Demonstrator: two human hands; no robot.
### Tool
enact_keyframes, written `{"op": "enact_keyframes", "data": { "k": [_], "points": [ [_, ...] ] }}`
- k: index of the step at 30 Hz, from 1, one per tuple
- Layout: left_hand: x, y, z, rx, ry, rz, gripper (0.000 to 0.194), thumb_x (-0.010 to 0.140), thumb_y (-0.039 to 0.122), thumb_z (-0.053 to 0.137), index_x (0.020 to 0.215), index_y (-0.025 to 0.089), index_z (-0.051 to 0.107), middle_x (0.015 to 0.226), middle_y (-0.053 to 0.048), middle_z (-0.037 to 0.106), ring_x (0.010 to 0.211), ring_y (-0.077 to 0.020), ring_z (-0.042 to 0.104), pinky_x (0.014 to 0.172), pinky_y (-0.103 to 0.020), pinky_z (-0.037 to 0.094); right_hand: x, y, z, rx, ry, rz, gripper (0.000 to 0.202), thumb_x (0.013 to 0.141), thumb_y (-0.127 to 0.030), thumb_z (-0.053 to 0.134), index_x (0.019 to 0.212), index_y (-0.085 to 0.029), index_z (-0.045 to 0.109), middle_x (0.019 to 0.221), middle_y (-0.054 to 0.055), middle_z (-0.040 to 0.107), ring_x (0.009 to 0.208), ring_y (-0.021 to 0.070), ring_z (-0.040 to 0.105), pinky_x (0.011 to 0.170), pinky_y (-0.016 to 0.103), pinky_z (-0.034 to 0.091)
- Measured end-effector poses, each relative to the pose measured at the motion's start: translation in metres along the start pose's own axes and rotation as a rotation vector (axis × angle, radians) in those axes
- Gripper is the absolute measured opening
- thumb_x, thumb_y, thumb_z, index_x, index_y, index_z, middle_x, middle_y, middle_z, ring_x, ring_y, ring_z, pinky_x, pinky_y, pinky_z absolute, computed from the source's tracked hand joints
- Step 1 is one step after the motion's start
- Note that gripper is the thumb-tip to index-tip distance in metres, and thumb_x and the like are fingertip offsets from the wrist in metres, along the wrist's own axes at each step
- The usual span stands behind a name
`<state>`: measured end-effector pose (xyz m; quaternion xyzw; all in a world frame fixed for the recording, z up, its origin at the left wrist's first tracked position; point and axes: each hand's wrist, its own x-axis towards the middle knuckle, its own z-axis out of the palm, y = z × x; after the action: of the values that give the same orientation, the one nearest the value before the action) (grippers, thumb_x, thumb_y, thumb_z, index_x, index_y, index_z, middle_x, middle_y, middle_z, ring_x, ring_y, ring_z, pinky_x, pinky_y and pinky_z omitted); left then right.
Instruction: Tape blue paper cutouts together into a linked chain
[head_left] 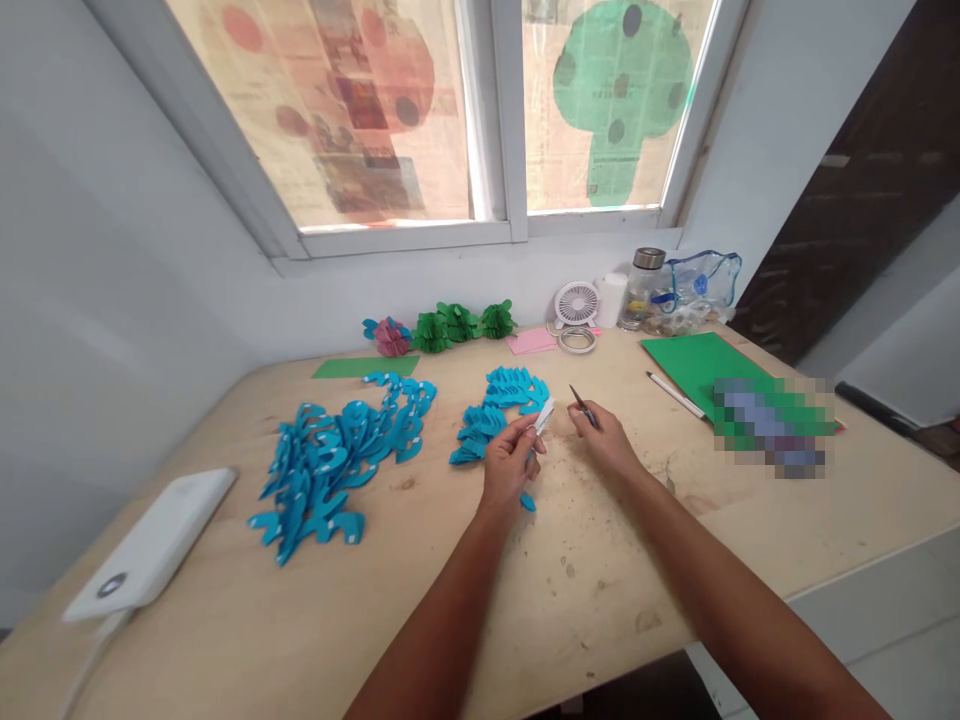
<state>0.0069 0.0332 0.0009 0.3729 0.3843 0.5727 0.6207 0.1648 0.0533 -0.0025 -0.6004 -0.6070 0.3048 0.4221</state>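
Near the middle of the table, my left hand [514, 460] pinches a small bundle of narrow white strips [545, 412] between thumb and fingers. To its right, my right hand [604, 440] is closed around a dark pointed tool [583, 408] that looks like scissors, its tip directed up and left; the handles are hidden by the fingers. Just beyond my left hand lie curved blue paper pieces [480, 432] in overlapping rows. A single blue scrap [528, 502] rests by my left wrist. Further left, a heap of blue paper pieces [322, 455] carries small white patches.
A white power bank [154, 540] with a cable lies at left. Along the wall stand paper flowers [454, 325], a small fan [576, 303] and a glass bottle [643, 290]. A tape roll [577, 341], white pen [675, 395] and green sheets [701, 365] lie right.
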Motion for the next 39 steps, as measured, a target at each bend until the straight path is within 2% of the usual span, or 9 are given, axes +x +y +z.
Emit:
{"op": "enact_keyframes", "data": {
  "k": [5, 15, 24, 32, 39],
  "points": [
    [0.001, 0.0, 0.0, 0.009, 0.005, 0.004, 0.039, 0.068, 0.038, 0.068, 0.099, 0.015, 0.065, 0.058, 0.004, 0.054, 0.032, 0.0001, 0.031, 0.036, -0.018, 0.027, -0.002, -0.009, -0.003, 0.114, -0.086, -0.008, 0.053, 0.084, -0.06, 0.031, 0.079, -0.017, 0.061, 0.054, -0.002, 0.044, 0.052, 0.0126, 0.043, 0.054, 0.024, 0.034],
    [-0.001, 0.0, 0.001, 0.017, -0.02, -0.003, 0.041, 0.068, 0.038, 0.068, 0.102, 0.015, 0.064, 0.059, 0.004, 0.054, 0.032, 0.0004, 0.03, 0.036, -0.017, 0.028, -0.007, -0.02, -0.003, 0.045, -0.127, -0.076, 0.046, 0.083, -0.055, 0.039, 0.077, -0.015, 0.061, 0.055, -0.003, 0.041, 0.055, 0.0112, 0.041, 0.053, 0.023, 0.031],
    [-0.003, -0.001, 0.003, 0.025, -0.043, -0.007, 0.041, 0.068, 0.037, 0.069, 0.101, 0.014, 0.065, 0.058, 0.004, 0.054, 0.031, 0.0003, 0.03, 0.035, -0.018, 0.028, -0.009, -0.022, -0.002, 0.06, -0.085, -0.115, 0.047, 0.084, -0.054, 0.039, 0.075, -0.014, 0.062, 0.054, -0.004, 0.039, 0.053, 0.0096, 0.037, 0.05, 0.022, 0.027],
    [-0.003, -0.003, 0.003, 0.019, -0.05, -0.006, 0.038, 0.068, 0.035, 0.068, 0.1, 0.015, 0.066, 0.057, 0.004, 0.054, 0.031, 0.0005, 0.03, 0.036, -0.017, 0.028, -0.007, -0.019, -0.002, 0.025, -0.063, -0.129, 0.045, 0.083, -0.053, 0.042, 0.072, -0.015, 0.064, 0.054, -0.003, 0.043, 0.055, 0.0106, 0.042, 0.052, 0.022, 0.029],
    [-0.002, -0.002, 0.002, 0.007, -0.044, -0.011, 0.04, 0.068, 0.035, 0.069, 0.102, 0.015, 0.065, 0.058, 0.004, 0.054, 0.031, 0.0005, 0.03, 0.035, -0.017, 0.028, -0.01, -0.022, -0.001, -0.036, -0.031, -0.169, 0.042, 0.085, -0.05, 0.04, 0.066, -0.016, 0.057, 0.055, -0.003, 0.041, 0.055, 0.01, 0.04, 0.052, 0.022, 0.029]
  ]
}}
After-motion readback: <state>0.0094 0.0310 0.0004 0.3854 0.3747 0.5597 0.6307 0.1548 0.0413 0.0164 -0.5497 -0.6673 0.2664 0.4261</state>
